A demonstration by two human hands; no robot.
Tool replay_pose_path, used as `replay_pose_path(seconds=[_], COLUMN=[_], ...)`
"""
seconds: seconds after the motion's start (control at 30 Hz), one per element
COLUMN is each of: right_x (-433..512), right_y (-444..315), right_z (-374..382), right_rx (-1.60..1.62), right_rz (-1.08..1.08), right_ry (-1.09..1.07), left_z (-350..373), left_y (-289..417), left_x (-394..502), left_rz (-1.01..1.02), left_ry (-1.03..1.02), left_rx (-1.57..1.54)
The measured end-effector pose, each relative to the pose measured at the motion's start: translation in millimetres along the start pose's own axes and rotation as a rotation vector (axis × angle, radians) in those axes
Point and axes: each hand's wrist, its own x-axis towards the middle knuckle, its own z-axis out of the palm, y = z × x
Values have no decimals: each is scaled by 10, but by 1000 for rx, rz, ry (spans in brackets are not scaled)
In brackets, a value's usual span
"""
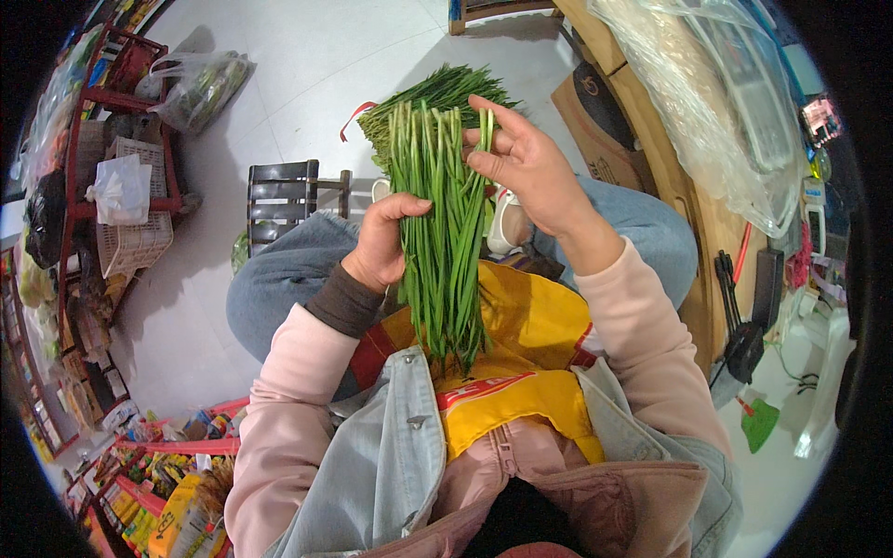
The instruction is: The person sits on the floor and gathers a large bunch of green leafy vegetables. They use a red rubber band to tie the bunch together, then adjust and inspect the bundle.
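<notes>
A bunch of garlic chives [443,237] hangs upright over my lap, cut stem ends away from me and leaf tips toward my body. My left hand [382,240] grips the bunch at its left side, thumb across the front. At the upper right edge, my right hand [520,164] has a few stalks between thumb and fingers, slightly apart from the other stems. Beyond them lies a second, thicker bundle of garlic chives [446,87], partly hidden, with a red tie [356,120] at its left. A yellow apron [537,300] covers my lap under the leaf tips.
At the left, a black slatted chair [282,202] stands near my knee. A dark red shelf [73,188] holds baskets and bags, with a plastic bag of vegetables [202,87] beside it. At the right are a wooden table [680,160] and a cardboard box [600,136]. Packaged goods [174,513] fill the lower left.
</notes>
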Motion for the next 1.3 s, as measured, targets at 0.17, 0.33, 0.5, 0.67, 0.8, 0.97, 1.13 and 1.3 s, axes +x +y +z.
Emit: replay_pose_path(seconds=[0.17, 0.33, 0.5, 0.67, 0.8, 0.97, 1.13, 1.3], right_x=[-10, 19, -14, -85, -91, -61, -75, -72], right_y=[13, 93, 18, -49, -1, 23, -3, -26], right_z=[28, 58, 62, 82, 97, 86, 94, 55], right_rx=[-26, 41, -586, -944, -995, -962, -761, -597], right_rz=[-42, -182, -492, -707, -654, -618, -473, -336], right_ry=[-18, -46, 177, 115, 116, 125, 172, 134], left_z=[60, 80, 67, 27, 20, 51, 97, 132], left_y=[-8, -55, -91, -51, -46, -50, -34, -32], left_x=[-26, -95, -7, -35, -49, -42, -57, -45], left_rz=[-65, -1, -10, -41, -54, -58, -32, -6], left_ry=[-219, -42, -122, -94, -95, -134, -98, -31], left_rx=[27, 291, 94, 95, 85, 80, 115, 191])
